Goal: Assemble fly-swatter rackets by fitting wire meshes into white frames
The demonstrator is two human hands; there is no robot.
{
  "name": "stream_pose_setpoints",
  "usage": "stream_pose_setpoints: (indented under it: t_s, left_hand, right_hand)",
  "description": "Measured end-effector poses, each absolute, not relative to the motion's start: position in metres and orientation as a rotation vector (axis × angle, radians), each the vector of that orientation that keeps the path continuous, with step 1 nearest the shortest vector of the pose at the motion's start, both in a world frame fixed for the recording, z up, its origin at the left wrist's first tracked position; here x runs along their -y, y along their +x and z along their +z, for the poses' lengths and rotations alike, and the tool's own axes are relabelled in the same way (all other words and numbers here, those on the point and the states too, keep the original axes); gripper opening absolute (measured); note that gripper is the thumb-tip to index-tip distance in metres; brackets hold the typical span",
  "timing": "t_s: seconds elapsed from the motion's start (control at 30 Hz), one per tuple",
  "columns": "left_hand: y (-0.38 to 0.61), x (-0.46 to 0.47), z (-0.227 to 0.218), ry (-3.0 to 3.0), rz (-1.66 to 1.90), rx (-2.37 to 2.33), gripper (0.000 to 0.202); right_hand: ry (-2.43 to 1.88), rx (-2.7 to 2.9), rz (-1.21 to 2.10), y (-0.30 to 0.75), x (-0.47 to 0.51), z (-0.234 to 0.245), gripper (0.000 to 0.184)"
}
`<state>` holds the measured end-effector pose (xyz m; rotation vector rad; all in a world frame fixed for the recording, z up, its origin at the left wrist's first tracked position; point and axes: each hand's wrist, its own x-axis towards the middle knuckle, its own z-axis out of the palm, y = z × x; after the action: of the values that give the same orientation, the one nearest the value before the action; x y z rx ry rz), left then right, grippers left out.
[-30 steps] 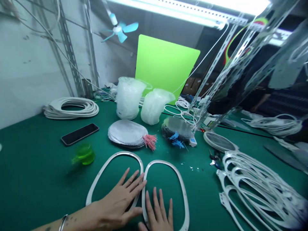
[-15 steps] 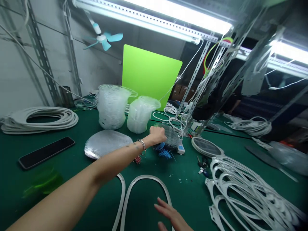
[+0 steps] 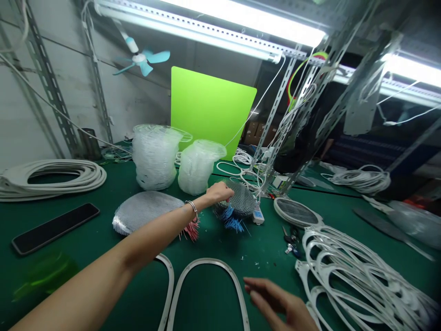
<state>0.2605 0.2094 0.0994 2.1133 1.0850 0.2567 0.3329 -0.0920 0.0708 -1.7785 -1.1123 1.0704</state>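
Observation:
My left hand [image 3: 219,192] reaches forward with its fingers curled closed at the left edge of a stack of dark mesh pieces [image 3: 243,197]. A bit of red shows at its fingertips; what they grip is too small to name. Just in front of the stack lies a bunch of blue ties [image 3: 233,221]. Red ties [image 3: 191,229] show beyond my wrist, beside a pile of silvery mesh sheets [image 3: 138,209]. Low on the right, my right hand [image 3: 282,303] hovers with thumb and fingers apart, holding nothing. It is beside a white U-shaped frame [image 3: 210,261]; a second white frame [image 3: 169,271] stands next to it.
White oval frames [image 3: 358,271] are heaped on the right, near keys [image 3: 292,241] and a round mesh-filled frame [image 3: 298,211]. Clear plastic stacks [image 3: 155,158] stand at the back. On the left lie coiled white strips [image 3: 51,177] and a long black panel [image 3: 57,228].
My left hand has lowered slightly and shifted left over the mesh stack. My right hand has moved right and farther into view. The whole view has shifted a little.

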Motion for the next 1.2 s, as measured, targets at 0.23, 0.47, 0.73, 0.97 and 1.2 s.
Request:
stream_pose_setpoints:
  t_s: [0.23, 0.47, 0.73, 0.97, 1.2]
  left_hand:
    - [0.263, -0.187, 0.104, 1.924, 0.577, -0.908, 0.031]
    - [0.206, -0.166, 0.095, 1.729, 0.881, -0.928, 0.053]
    - [0.157, -0.122, 0.094, 1.351, 0.738, -0.838, 0.027]
    - [0.057, -0.011, 0.05, 1.641, 0.63, -0.953, 0.057]
    - [0.016, 0.037, 0.009, 2.32, 0.468, -0.998, 0.05]
  right_hand:
    - [-1.346, 0.34, 1.042, 0.347, -0.07, 0.117, 0.042]
    - [-1.162, 0.229, 0.936, 0.343, -0.134, 0.104, 0.033]
    - [-1.081, 0.265, 1.074, 0.282, -0.017, 0.091, 0.035]
    - [-1.294, 0.122, 1.147, 0.241, 0.116, 0.056, 0.055]
    - [-1.42, -0.081, 1.271, 0.212, 0.17, 0.02, 0.078]
